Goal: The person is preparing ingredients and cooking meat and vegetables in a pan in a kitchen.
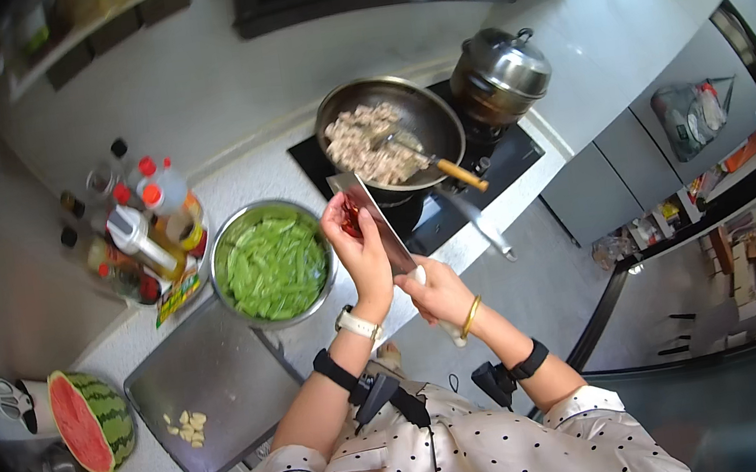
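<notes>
My right hand [441, 291] grips the pale handle of a kitchen cleaver [380, 225]. Its flat blade runs up toward the wok [438, 120], near the rim. Against the blade's left face, my left hand [360, 252] cups red pieces [351, 219], which look like chopped chilli; the fingers partly hide them. Cooked, pale minced meat [365, 141] lies in the wok, with a wooden-handled spatula [459, 174] resting in it. Left of my hands stands a steel bowl [217, 275] of sliced green vegetable pieces [274, 264].
A grey cutting board [225, 378] bears peeled garlic cloves [190, 427]. Beyond its left edge sits a cut watermelon [97, 416]. Several condiment bottles [155, 229] crowd the back left corner. A lidded steel pot [500, 76] stands right of the wok, whose metal handle [480, 222] juts past the counter edge.
</notes>
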Demonstrator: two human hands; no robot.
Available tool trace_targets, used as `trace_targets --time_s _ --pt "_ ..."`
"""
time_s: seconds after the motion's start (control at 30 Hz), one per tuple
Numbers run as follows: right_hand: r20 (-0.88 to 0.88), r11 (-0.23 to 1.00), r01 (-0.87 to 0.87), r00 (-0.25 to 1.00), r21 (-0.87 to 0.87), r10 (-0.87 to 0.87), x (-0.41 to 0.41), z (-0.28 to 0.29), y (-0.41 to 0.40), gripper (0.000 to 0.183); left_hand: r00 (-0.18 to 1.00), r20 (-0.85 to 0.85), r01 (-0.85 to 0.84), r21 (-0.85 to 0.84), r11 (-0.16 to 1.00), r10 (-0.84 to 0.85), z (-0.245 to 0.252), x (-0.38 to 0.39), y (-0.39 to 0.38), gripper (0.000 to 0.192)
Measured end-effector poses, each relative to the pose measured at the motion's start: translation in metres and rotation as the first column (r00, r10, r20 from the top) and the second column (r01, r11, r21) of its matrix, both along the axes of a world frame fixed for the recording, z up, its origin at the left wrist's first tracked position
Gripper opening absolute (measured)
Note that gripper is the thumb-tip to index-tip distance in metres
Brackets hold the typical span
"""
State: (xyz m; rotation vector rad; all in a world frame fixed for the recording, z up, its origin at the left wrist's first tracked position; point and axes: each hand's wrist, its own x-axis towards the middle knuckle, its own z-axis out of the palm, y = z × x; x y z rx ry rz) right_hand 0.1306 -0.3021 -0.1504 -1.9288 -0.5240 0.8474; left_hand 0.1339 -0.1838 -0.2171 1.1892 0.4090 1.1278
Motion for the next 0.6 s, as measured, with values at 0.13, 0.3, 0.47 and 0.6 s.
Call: trace_targets --time_s 0.13,0.3,0.47,0.6 --pt "0.156 0.997 -0.023 0.988 0.073 0.011 0.077 0.032 -0.008 0.035 0.989 0.114 -0.083 -0.079 0.993 0.091 0.018 0.099 0.004 0.021" --pt "0.462 0.991 0.094 0.877 0.098 -0.129 0.166 0.04 -0.017 0.039 0.983 -0.109 0.141 -0.049 0.989 -0.145 -0.046 0.182 0.074 0.028" --pt "0.289 0.955 0.232 0.916 0.186 -0.279 0.199 0.02 -0.059 0.046 0.878 0.228 0.476 -0.339 0.811 -0.42 -0.011 0.175 0.062 0.029" --pt "0.076 0.932 0.202 0.969 0.301 -0.235 0.184 0.002 -0.054 0.023 0.836 0.373 0.539 -0.415 0.733 -0.403 0.006 0.154 0.071 0.028"
